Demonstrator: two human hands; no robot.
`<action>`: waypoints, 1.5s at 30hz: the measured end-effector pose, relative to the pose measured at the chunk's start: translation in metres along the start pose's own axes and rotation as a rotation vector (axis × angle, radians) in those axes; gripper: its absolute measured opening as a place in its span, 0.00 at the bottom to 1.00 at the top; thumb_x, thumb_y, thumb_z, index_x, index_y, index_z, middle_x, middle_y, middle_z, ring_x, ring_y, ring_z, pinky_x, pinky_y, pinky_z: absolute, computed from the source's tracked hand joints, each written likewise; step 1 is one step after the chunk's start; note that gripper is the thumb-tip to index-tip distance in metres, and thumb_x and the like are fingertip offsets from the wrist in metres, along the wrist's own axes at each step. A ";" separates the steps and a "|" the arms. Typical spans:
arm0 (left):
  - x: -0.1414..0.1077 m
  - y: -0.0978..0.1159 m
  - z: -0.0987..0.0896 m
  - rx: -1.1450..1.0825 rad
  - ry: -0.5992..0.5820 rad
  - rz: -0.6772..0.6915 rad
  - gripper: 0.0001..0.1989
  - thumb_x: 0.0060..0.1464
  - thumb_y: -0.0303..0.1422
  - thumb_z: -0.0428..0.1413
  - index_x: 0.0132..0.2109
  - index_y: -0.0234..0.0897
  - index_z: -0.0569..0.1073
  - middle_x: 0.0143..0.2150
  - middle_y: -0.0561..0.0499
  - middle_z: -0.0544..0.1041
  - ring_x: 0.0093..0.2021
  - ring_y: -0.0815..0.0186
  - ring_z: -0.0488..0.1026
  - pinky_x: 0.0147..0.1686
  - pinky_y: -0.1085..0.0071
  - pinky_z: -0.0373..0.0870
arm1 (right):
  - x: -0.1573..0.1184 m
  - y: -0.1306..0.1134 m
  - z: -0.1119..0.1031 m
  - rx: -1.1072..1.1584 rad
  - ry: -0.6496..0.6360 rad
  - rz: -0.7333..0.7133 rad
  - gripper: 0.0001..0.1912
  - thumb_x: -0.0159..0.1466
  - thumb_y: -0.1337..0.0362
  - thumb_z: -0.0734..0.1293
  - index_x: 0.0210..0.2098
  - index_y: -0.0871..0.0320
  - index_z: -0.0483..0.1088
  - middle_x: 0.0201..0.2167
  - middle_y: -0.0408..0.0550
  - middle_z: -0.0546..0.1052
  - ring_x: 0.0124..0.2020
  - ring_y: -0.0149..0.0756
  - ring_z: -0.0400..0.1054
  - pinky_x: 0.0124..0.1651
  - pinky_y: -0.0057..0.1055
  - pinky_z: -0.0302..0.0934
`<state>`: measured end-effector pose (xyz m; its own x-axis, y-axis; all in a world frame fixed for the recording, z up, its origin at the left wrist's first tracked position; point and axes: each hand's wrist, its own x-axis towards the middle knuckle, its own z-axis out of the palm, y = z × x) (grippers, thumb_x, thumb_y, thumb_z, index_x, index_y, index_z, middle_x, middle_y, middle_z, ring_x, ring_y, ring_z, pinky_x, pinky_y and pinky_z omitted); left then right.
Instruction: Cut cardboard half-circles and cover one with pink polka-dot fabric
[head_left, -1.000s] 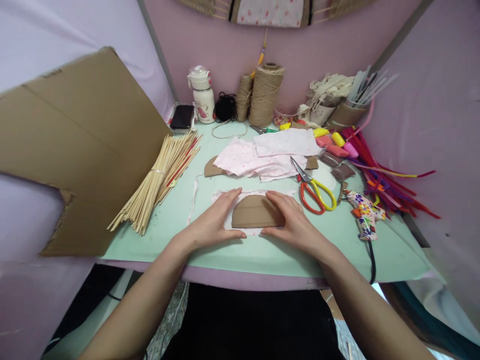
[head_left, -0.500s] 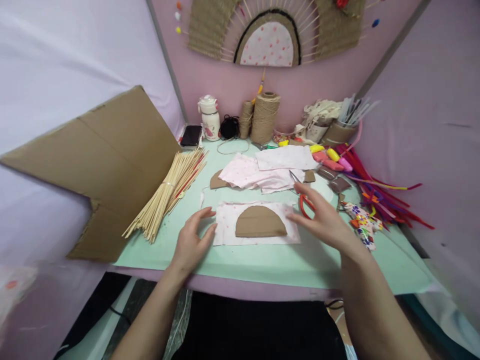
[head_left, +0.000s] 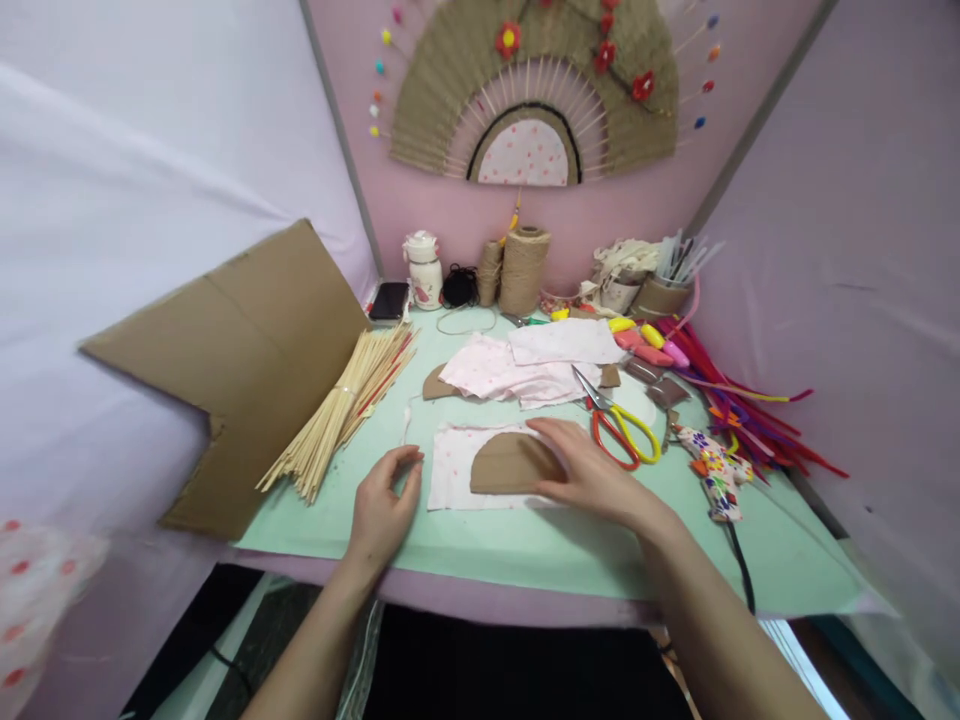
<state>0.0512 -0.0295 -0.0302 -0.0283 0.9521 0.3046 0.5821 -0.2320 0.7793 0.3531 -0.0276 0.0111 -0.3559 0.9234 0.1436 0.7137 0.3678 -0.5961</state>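
Note:
A brown cardboard half-circle lies flat on a white cloth piece with pink dots, its straight edge towards me. My right hand is over the right end of both, thumb and fingers apart around the half-circle's curved edge; whether the fingertips touch it I cannot tell. My left hand rests on the table just left of the cloth, fingers bent and apart from the thumb, holding nothing. Scissors with red and yellow handles lie behind my right hand. More dotted cloth is piled further back.
Left are a bundle of thin wooden sticks and a large cardboard sheet. At the back stand a bottle and twine spools. Pipe cleaners and a flower-patterned glue gun lie right. A decorated fan hangs behind.
My right hand has moved left from beside the scissors to over the half-circle's right end. The left hand has shifted slightly away from the cloth. The view has tilted up, showing more fan.

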 end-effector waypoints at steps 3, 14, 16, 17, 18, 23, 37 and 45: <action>0.000 -0.001 0.000 0.002 0.004 -0.004 0.12 0.57 0.35 0.52 0.45 0.36 0.72 0.43 0.45 0.80 0.45 0.60 0.77 0.49 0.63 0.72 | 0.010 -0.004 0.008 -0.047 -0.109 -0.026 0.41 0.52 0.63 0.70 0.64 0.55 0.58 0.63 0.55 0.63 0.64 0.48 0.55 0.63 0.44 0.54; -0.002 -0.005 -0.001 -0.022 -0.016 -0.013 0.11 0.59 0.34 0.50 0.47 0.36 0.71 0.44 0.44 0.79 0.46 0.61 0.77 0.49 0.62 0.72 | 0.018 -0.009 0.014 -0.138 -0.201 0.008 0.43 0.51 0.61 0.67 0.66 0.57 0.56 0.65 0.54 0.62 0.63 0.49 0.55 0.61 0.42 0.54; -0.003 -0.004 0.000 -0.018 -0.012 -0.012 0.11 0.58 0.33 0.50 0.46 0.36 0.71 0.44 0.44 0.79 0.46 0.61 0.77 0.49 0.62 0.71 | 0.017 -0.009 0.014 -0.125 -0.201 0.006 0.43 0.51 0.62 0.67 0.66 0.57 0.56 0.65 0.53 0.62 0.63 0.48 0.55 0.62 0.41 0.54; -0.003 -0.003 0.000 -0.016 -0.008 -0.009 0.11 0.58 0.33 0.50 0.46 0.37 0.71 0.44 0.44 0.79 0.45 0.61 0.77 0.49 0.62 0.71 | 0.016 -0.008 0.014 -0.119 -0.203 0.005 0.42 0.51 0.62 0.67 0.66 0.58 0.57 0.64 0.53 0.63 0.63 0.48 0.56 0.62 0.40 0.54; -0.003 -0.002 0.000 -0.012 -0.002 -0.006 0.11 0.58 0.33 0.50 0.46 0.37 0.71 0.43 0.44 0.79 0.45 0.61 0.77 0.49 0.62 0.71 | 0.016 -0.007 0.014 -0.114 -0.204 0.006 0.42 0.52 0.62 0.67 0.66 0.58 0.57 0.64 0.54 0.64 0.63 0.48 0.56 0.61 0.40 0.54; -0.001 -0.001 0.000 0.020 0.008 0.013 0.11 0.57 0.33 0.50 0.45 0.37 0.72 0.42 0.45 0.80 0.44 0.61 0.77 0.48 0.63 0.72 | 0.018 -0.002 0.015 -0.098 -0.200 0.037 0.42 0.52 0.60 0.68 0.66 0.57 0.57 0.64 0.56 0.63 0.63 0.49 0.56 0.62 0.43 0.54; 0.012 0.001 -0.004 0.209 -0.016 -0.037 0.16 0.53 0.45 0.53 0.44 0.42 0.74 0.41 0.50 0.82 0.44 0.57 0.78 0.46 0.65 0.73 | -0.066 0.007 -0.022 -0.210 0.353 0.260 0.18 0.66 0.61 0.62 0.54 0.56 0.68 0.52 0.55 0.75 0.54 0.47 0.68 0.57 0.46 0.62; 0.012 0.002 -0.003 0.292 -0.037 -0.109 0.17 0.52 0.47 0.52 0.44 0.44 0.75 0.43 0.52 0.82 0.47 0.56 0.77 0.47 0.63 0.71 | -0.139 0.077 -0.058 -0.348 0.640 0.719 0.20 0.61 0.54 0.63 0.47 0.60 0.71 0.43 0.56 0.74 0.40 0.46 0.70 0.46 0.43 0.64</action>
<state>0.0497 -0.0190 -0.0228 -0.0768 0.9760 0.2038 0.7860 -0.0666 0.6146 0.4924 -0.1212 -0.0087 0.5416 0.7859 0.2983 0.8030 -0.3787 -0.4601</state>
